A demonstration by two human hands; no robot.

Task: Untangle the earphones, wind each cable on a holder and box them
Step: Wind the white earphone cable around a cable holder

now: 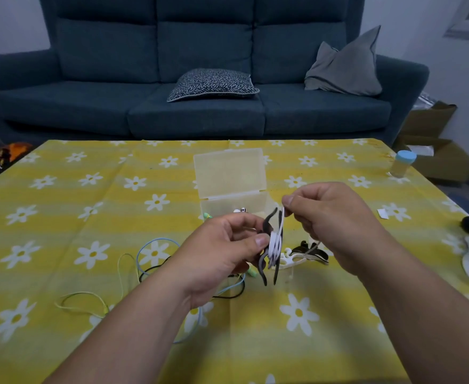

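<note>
No text, label, brand or number can be read anywhere — nothing legible.

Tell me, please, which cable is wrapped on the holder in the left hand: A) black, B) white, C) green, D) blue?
B: the white cable loops round the holder that the left hand holds, and the right hand pinches its free length.

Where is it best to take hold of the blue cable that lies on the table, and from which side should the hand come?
Pinch the blue cable at the top of its open loop, coming from above and from the left. There the arc lies alone and flat on the tablecloth. Lower down it crosses the black cable, so a grip there would likely pull both.
</note>
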